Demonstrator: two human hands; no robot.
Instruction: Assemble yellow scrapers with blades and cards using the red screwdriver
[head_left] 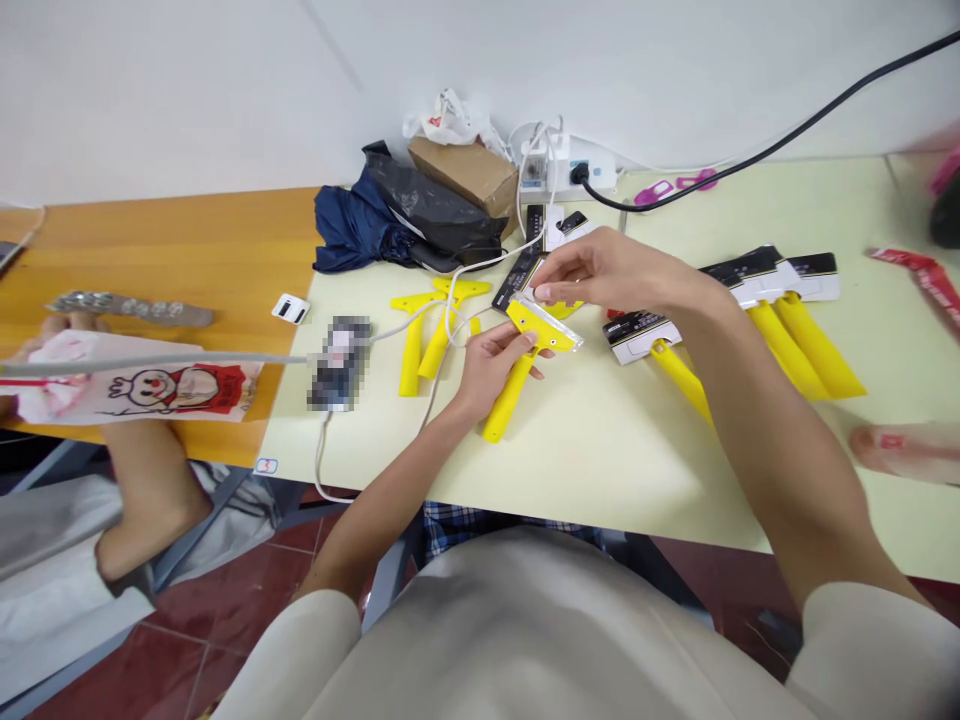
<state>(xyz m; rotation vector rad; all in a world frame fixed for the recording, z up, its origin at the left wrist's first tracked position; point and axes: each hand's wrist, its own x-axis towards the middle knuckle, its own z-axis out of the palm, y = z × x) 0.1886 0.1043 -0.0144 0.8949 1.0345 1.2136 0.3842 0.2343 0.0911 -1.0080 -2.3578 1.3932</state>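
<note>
Yellow plastic scraper (517, 372) sits clenched by its handle in the left hand (491, 368), just above the table (600, 450). The right hand (600, 272) pinches the clear blade strip (551, 325) at the scraper's head, fingertips (544, 293) closed on it. Left of the fingers lie two bare scrapers (427, 325) under a white cable (450, 320). Right of them lie carded scrapers (780, 310). Beyond the fingers sit a black bag (435, 210), a cardboard box (465, 170) and a power strip (577, 170) against the white wall (225, 80). Another person's arm (146, 480) rests at a wooden table (187, 250) far left.
</note>
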